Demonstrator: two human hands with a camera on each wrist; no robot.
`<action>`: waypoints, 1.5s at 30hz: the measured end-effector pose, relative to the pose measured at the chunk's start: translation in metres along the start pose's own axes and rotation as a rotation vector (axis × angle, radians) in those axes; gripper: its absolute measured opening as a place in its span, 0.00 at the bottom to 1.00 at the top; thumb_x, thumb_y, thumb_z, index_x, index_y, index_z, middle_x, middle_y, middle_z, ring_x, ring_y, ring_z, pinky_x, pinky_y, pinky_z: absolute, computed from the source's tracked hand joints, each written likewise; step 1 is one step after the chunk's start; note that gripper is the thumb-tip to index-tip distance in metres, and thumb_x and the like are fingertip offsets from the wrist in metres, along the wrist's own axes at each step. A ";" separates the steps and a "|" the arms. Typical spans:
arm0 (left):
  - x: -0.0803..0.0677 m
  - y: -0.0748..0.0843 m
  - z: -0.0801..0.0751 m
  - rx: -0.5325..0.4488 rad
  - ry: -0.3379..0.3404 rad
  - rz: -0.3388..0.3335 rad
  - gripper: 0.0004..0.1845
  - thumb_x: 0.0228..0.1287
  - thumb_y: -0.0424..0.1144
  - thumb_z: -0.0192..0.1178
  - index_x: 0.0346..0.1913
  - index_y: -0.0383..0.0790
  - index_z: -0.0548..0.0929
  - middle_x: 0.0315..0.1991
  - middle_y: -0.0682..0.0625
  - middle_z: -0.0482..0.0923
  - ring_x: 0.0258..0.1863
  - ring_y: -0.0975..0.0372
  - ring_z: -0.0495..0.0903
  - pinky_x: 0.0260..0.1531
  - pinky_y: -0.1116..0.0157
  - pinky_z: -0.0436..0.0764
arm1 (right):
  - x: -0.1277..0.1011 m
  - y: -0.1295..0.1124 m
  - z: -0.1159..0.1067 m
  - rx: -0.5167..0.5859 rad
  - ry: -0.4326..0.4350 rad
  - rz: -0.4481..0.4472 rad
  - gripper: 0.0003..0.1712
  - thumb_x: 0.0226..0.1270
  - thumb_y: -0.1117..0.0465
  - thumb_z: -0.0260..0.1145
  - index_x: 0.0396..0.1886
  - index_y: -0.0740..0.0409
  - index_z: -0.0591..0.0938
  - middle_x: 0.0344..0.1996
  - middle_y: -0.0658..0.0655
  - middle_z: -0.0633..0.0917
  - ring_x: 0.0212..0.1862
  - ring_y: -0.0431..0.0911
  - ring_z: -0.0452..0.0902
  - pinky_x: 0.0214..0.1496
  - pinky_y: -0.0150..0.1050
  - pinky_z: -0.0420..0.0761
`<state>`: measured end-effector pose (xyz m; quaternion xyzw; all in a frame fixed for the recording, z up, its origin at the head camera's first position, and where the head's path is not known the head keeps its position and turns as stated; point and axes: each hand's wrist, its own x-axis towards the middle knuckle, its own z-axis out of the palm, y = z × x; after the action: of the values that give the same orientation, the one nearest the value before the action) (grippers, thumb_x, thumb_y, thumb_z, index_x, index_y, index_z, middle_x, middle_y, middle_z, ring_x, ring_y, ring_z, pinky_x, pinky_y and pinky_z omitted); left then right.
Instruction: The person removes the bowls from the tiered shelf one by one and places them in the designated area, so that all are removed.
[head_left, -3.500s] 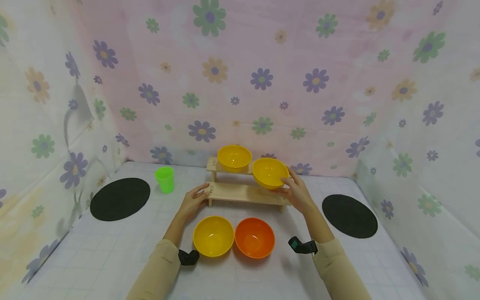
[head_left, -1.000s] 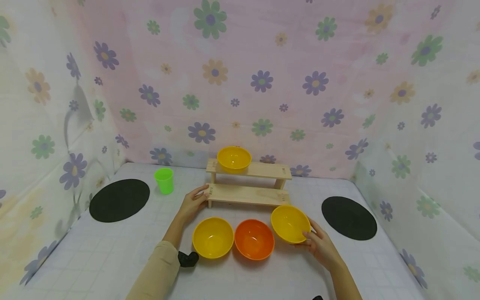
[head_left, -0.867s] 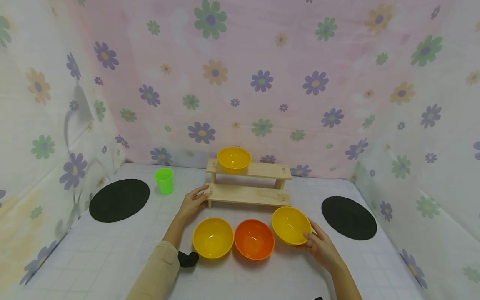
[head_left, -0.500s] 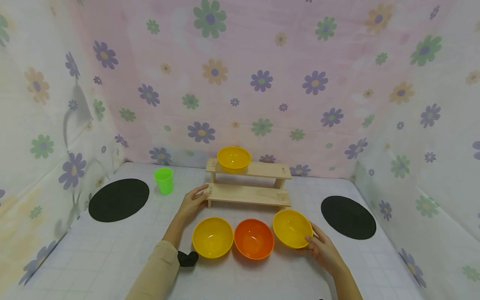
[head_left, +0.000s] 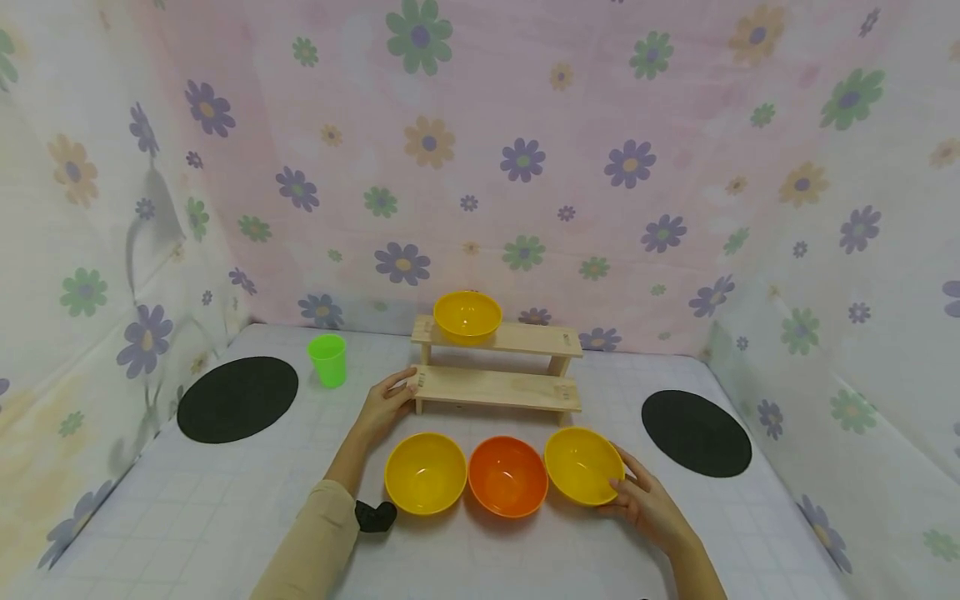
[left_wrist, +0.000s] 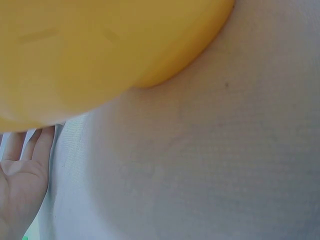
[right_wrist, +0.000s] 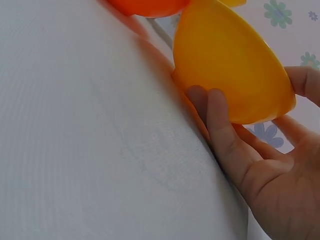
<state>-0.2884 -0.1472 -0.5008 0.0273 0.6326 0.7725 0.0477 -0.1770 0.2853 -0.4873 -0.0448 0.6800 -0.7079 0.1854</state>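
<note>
In the head view my right hand (head_left: 647, 508) grips a yellow bowl (head_left: 583, 467) by its right side, thumb at the rim and fingers under the wall. The right wrist view shows the same bowl (right_wrist: 230, 65) tilted, fingertips against its outside. It sits close to the right of an orange bowl (head_left: 508, 477), with another yellow bowl (head_left: 426, 473) on that one's left. My left hand (head_left: 384, 408) rests with extended fingers against the left end of a two-step wooden shelf (head_left: 498, 389). In the left wrist view a yellow bowl (left_wrist: 100, 55) hides the left fingertips.
One more yellow bowl (head_left: 468, 317) stands on the shelf's upper step at the left. A green cup (head_left: 328, 361) is left of the shelf. Black round mats lie at the left (head_left: 238, 400) and right (head_left: 696, 433). Flowered cloth walls enclose the table.
My right hand has brought the yellow bowl from the upper step forward and down beside the orange bowl, lowering it slightly in the last second. My left hand has stayed at the shelf end.
</note>
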 end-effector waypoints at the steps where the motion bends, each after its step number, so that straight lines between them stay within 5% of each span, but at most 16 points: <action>1: 0.000 0.000 0.000 -0.001 -0.001 0.000 0.27 0.68 0.31 0.54 0.68 0.31 0.63 0.67 0.32 0.60 0.63 0.46 0.65 0.57 0.58 0.73 | 0.000 0.001 -0.001 -0.003 -0.014 -0.005 0.40 0.73 0.64 0.49 0.75 0.59 0.37 0.67 0.78 0.51 0.44 0.49 0.82 0.50 0.47 0.82; 6: 0.000 -0.001 0.000 -0.012 -0.002 -0.005 0.27 0.68 0.31 0.54 0.68 0.31 0.63 0.67 0.31 0.60 0.64 0.46 0.64 0.58 0.58 0.73 | 0.000 0.003 -0.005 0.003 -0.073 -0.045 0.41 0.74 0.65 0.49 0.75 0.54 0.36 0.64 0.75 0.55 0.45 0.49 0.82 0.50 0.47 0.81; 18: 0.000 -0.002 0.000 -0.006 -0.014 0.007 0.26 0.68 0.30 0.53 0.68 0.30 0.62 0.66 0.30 0.61 0.63 0.45 0.65 0.57 0.58 0.73 | -0.005 0.002 -0.007 0.032 -0.073 -0.017 0.42 0.72 0.65 0.50 0.75 0.54 0.36 0.65 0.79 0.46 0.47 0.50 0.81 0.52 0.49 0.80; 27: 0.000 0.001 0.000 -0.021 -0.007 0.006 0.26 0.68 0.29 0.53 0.67 0.30 0.63 0.66 0.30 0.60 0.64 0.44 0.63 0.57 0.57 0.73 | -0.007 0.003 -0.013 0.036 -0.186 -0.017 0.40 0.74 0.66 0.47 0.74 0.54 0.34 0.68 0.78 0.31 0.51 0.50 0.79 0.54 0.51 0.78; 35: 0.001 0.000 -0.001 -0.027 -0.007 -0.003 0.26 0.68 0.29 0.53 0.67 0.30 0.64 0.66 0.30 0.60 0.64 0.44 0.64 0.57 0.57 0.73 | -0.005 0.003 -0.014 -0.009 -0.219 0.000 0.38 0.76 0.64 0.45 0.74 0.52 0.33 0.67 0.80 0.32 0.53 0.53 0.78 0.55 0.52 0.78; 39: 0.000 0.000 -0.001 -0.011 -0.008 0.003 0.26 0.68 0.30 0.53 0.68 0.30 0.63 0.66 0.30 0.60 0.64 0.44 0.64 0.57 0.57 0.73 | -0.005 -0.002 -0.016 -0.143 -0.181 0.026 0.38 0.76 0.61 0.48 0.75 0.54 0.37 0.68 0.80 0.37 0.49 0.53 0.79 0.52 0.46 0.81; 45: 0.000 0.000 -0.001 -0.012 -0.008 -0.001 0.27 0.68 0.30 0.53 0.68 0.30 0.62 0.66 0.30 0.60 0.63 0.45 0.65 0.57 0.57 0.73 | 0.002 -0.023 -0.022 -0.485 0.029 -0.015 0.35 0.71 0.55 0.55 0.73 0.57 0.55 0.65 0.76 0.61 0.51 0.57 0.77 0.47 0.42 0.83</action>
<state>-0.2882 -0.1481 -0.5008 0.0299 0.6278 0.7762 0.0507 -0.1902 0.3055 -0.4669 -0.0831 0.8323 -0.5260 0.1542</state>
